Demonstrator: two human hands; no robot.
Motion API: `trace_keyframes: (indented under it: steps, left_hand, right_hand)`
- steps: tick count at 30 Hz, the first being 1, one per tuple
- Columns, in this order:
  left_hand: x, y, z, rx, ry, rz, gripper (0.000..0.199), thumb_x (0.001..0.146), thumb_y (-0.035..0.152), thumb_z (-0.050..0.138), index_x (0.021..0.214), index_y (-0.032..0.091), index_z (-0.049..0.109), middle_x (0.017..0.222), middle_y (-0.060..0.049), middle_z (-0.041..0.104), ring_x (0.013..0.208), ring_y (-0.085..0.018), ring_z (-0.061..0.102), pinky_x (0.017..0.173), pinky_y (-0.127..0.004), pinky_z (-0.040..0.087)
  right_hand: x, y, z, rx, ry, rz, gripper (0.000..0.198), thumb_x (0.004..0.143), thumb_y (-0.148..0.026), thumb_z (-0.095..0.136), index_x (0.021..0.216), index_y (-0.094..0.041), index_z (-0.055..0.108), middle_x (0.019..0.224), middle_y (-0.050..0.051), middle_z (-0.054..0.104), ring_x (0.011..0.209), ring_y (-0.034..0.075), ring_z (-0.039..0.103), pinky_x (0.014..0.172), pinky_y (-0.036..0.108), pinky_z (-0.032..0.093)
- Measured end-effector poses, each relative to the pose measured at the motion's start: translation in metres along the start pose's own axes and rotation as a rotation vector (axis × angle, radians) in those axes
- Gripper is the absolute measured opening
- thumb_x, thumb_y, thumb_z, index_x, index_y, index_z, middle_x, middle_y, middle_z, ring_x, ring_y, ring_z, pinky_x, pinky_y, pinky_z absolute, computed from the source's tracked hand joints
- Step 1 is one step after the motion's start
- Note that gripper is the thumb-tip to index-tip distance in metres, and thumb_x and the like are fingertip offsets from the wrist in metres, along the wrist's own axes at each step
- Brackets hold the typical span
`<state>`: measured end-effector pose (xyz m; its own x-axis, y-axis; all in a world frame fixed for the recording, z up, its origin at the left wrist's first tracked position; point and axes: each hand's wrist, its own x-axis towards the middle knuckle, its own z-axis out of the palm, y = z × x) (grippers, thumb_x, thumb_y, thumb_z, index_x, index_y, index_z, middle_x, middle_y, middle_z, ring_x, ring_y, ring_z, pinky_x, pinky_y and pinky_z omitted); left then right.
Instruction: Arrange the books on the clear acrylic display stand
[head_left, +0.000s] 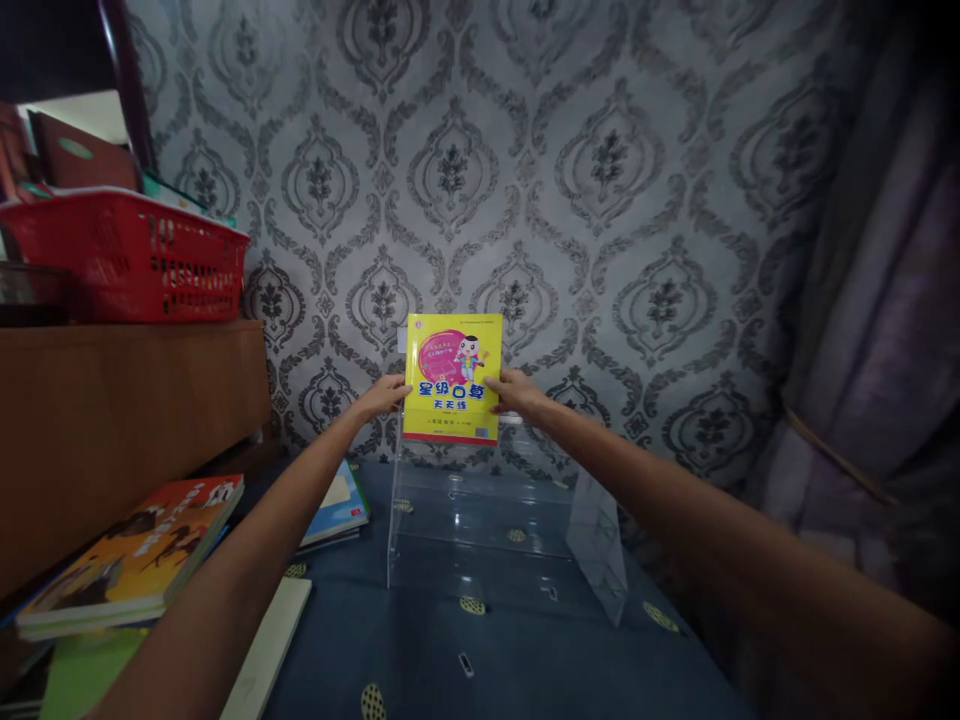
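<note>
A yellow book [454,345] with a pink patch and a cartoon child on its cover stands upright, facing me. My left hand [384,395] grips its left edge, thumb toward the front. On the opposite edge, my right hand [517,391] is closed with the thumb over the cover. Below and around the book is a clear plastic rack [596,545] with tiers and side panels. The book is at the rack's upper left part; whether its bottom edge rests on the rack, I cannot tell.
To the left lie an orange book [142,545] on a stack, a blue book [337,505] and a pale book [271,640]. A red basket [112,255] stands on a wooden cabinet [127,410]. A dark blue patterned cloth [540,660] lies under the rack. Curtains [847,330] hang at right.
</note>
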<state>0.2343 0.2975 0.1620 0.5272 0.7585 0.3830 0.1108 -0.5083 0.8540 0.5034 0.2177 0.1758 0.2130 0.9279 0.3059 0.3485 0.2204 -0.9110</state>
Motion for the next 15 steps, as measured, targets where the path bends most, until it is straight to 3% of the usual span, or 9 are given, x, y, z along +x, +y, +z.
trace_keyframes:
  steps: [8, 15]
  left_hand:
    - [0.002, -0.002, 0.001, -0.013, -0.025, -0.032, 0.024, 0.073, 0.038, 0.067, 0.081, 0.016, 0.065, 0.061, 0.002, 0.059, 0.057, -0.014, 0.055, 0.05, -0.023, 0.04]
    - [0.001, -0.006, 0.002, -0.025, -0.02, -0.023, 0.026, 0.073, 0.04, 0.068, 0.081, 0.016, 0.063, 0.061, 0.003, 0.059, 0.053, -0.012, 0.052, 0.047, -0.02, 0.038]
  right_hand:
    - [0.0, 0.007, 0.002, -0.077, 0.042, -0.018, 0.018, 0.088, -0.03, 0.063, 0.097, -0.016, 0.068, 0.091, 0.011, 0.077, 0.07, 0.021, 0.072, 0.056, 0.031, 0.061]
    - [0.011, 0.027, -0.002, -0.17, 0.049, -0.143, 0.023, 0.083, -0.035, 0.068, 0.099, -0.019, 0.069, 0.086, 0.006, 0.076, 0.067, 0.018, 0.069, 0.053, 0.027, 0.059]
